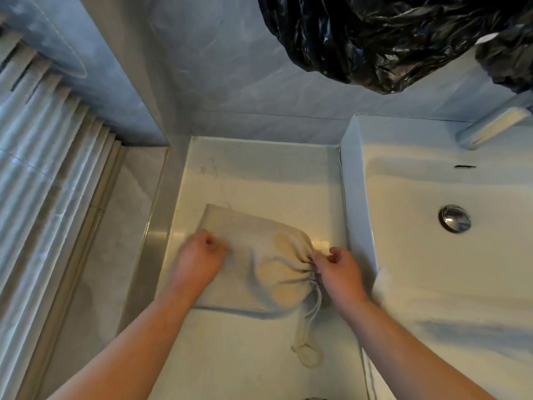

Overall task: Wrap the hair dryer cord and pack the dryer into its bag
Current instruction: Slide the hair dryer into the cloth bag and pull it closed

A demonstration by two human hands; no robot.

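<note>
A beige cloth drawstring bag (259,255) lies on the white counter (259,174), bulging with something inside; the hair dryer itself is hidden. The bag's mouth is gathered tight at its right end. My right hand (337,272) pinches that gathered mouth. The drawstring (310,327) trails from the mouth toward me and ends in a knotted loop on the counter. My left hand (199,258) is a loose fist resting on the bag's left part; whether it grips the cloth is unclear.
A white sink basin (432,255) with a chrome drain (454,218) borders the counter on the right, with a chrome tap (490,125) behind it. A black plastic bag (389,39) hangs above. Tiled wall stands behind; a ribbed panel (43,168) lies left.
</note>
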